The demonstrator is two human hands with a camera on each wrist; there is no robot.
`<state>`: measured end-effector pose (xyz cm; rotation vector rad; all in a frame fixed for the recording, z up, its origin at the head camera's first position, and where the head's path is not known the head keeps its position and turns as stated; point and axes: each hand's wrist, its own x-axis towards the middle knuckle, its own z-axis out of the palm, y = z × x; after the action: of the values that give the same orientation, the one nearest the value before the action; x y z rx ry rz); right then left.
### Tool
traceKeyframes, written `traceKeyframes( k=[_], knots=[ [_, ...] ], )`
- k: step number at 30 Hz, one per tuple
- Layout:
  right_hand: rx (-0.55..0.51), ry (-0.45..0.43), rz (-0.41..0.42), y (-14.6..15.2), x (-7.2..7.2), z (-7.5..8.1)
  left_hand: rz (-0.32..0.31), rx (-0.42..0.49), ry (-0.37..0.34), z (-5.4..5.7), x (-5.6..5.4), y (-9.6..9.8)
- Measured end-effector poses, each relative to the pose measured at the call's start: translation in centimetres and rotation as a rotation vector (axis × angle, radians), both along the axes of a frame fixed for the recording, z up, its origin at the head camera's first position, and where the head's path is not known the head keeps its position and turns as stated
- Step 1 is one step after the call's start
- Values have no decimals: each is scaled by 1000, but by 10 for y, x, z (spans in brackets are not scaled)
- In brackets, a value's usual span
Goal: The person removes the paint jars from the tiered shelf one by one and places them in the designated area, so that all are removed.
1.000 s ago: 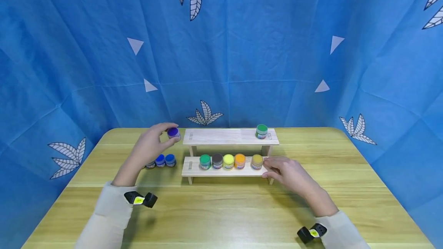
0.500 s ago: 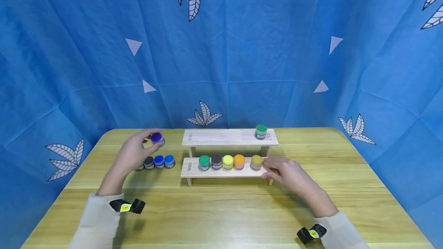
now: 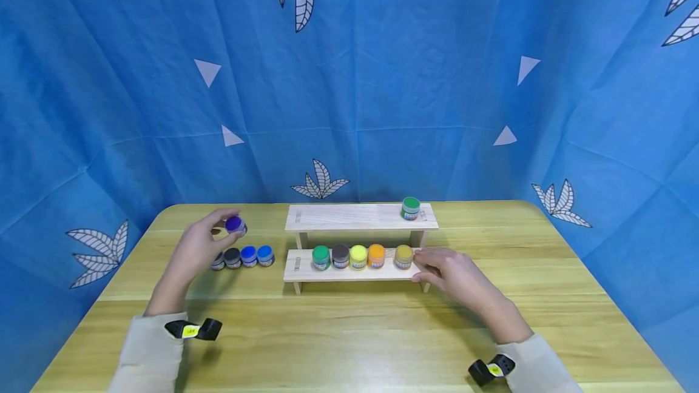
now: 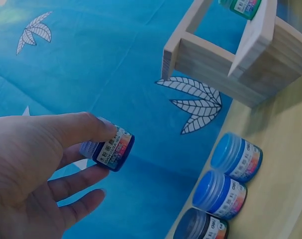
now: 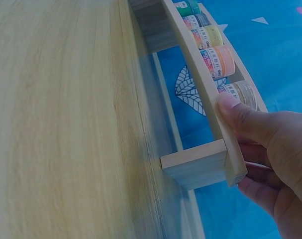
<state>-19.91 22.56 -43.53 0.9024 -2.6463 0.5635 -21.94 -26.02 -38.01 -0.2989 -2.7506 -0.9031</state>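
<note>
My left hand (image 3: 199, 248) pinches a small paint jar with a purple lid (image 3: 235, 225) between thumb and fingers, held up over the left of the table. In the left wrist view the jar (image 4: 113, 149) is tilted and its label shows. Below it stand paint jars with blue lids (image 3: 265, 255) and dark lids (image 3: 232, 257). My right hand (image 3: 450, 272) grips the right end of the two-tier wooden rack's lower shelf (image 3: 297, 272). In the right wrist view its thumb (image 5: 230, 103) presses the shelf's edge, close beside the ochre jar (image 5: 244, 93).
The lower shelf bears green (image 3: 321, 257), dark (image 3: 341, 256), yellow (image 3: 358, 257), orange (image 3: 376, 256) and ochre jars, with a gap before the ochre one. One green-lidded jar (image 3: 411, 208) stands at the right of the upper shelf (image 3: 344, 216). A blue curtain (image 3: 382, 77) hangs behind the table (image 3: 338, 332).
My left hand has moved left with the purple-lidded jar, away from the upper shelf's left end, uncovering more of the jars on the table. The right hand has stayed on the rack.
</note>
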Motion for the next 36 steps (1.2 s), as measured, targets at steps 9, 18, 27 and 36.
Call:
traceKeyframes(
  k=[9,18,27,36],
  knots=[
    [10,16,14,1,-1,-2,24,0,17,-8,-1,-11],
    [14,14,17,1,-1,-1,62,24,-41,-8,2,-22],
    [11,24,28,-1,0,-1,63,29,26,-18,5,-44],
    [7,8,15,0,0,0,91,59,2,-30,4,-63]
  ],
)
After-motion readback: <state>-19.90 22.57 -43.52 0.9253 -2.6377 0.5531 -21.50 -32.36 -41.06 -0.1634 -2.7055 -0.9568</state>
